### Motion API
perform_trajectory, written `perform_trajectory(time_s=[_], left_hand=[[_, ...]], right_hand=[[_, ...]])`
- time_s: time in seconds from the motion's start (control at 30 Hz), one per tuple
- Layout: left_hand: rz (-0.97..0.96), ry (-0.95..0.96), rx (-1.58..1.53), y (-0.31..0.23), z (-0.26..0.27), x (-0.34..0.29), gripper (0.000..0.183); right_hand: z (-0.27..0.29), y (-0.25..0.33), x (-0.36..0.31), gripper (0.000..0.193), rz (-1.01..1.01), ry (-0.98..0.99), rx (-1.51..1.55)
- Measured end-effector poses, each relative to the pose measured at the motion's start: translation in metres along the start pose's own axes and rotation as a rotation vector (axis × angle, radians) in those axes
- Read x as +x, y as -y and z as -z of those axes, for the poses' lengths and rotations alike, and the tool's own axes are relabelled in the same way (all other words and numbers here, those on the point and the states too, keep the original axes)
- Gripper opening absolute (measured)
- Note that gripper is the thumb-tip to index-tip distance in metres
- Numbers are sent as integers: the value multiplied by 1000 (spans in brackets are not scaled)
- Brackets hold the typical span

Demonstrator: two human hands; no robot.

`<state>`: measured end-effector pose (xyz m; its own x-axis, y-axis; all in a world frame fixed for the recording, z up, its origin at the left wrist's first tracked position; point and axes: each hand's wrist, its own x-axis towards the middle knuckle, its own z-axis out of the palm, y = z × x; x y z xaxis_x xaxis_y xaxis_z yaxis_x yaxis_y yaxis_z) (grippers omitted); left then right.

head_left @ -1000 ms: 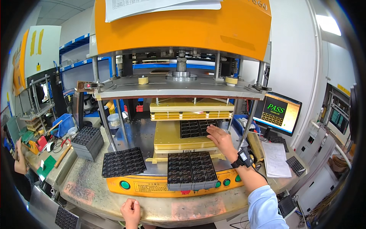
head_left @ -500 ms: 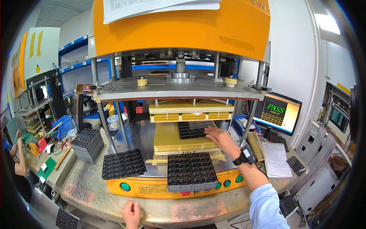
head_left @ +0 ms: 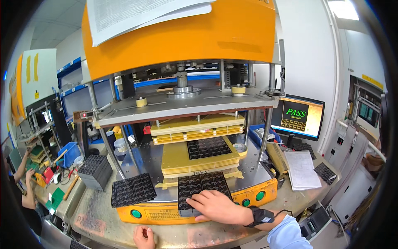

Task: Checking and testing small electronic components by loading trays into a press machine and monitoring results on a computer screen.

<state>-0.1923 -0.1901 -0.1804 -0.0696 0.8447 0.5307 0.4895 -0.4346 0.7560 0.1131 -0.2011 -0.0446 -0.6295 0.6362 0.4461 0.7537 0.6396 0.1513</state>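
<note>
My right hand (head_left: 217, 207), with a dark watch on the wrist, rests on a stack of black circuit board panels (head_left: 195, 184) at the press front. Its fingers lie stretched over the top panel and the thumb is by the stack's front edge; no panel is lifted. My left hand (head_left: 144, 237) is loosely curled by the table's front edge, nothing visible in it. Another black panel (head_left: 209, 148) sits in the recess of the yellow fixture plate (head_left: 176, 155) under the press. More black panels (head_left: 133, 190) lie fanned left of the front stack.
Above the fixture hangs the upper press plate (head_left: 182, 106) on metal posts. Green buttons (head_left: 136, 213) line the orange front panel. A tall stack of black panels (head_left: 96, 170) stands left; a monitor (head_left: 297, 118) and papers (head_left: 302, 170) are right. Another person's arms (head_left: 28, 193) show far left.
My right hand has left the panel in the fixture and come down toward me onto the front stack. My left hand stays curled near the table edge. The view has shifted.
</note>
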Motion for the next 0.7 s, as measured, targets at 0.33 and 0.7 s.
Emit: perform_trajectory(time_s=[0.33, 0.7], left_hand=[[-229, -31, 385, 9, -6, 4, 24], [-245, -57, 348, 12, 3, 3, 26]], right_hand=[[-18, -1, -6, 78, 0, 6, -103], [-44, -5, -5, 50, 4, -192, -228]])
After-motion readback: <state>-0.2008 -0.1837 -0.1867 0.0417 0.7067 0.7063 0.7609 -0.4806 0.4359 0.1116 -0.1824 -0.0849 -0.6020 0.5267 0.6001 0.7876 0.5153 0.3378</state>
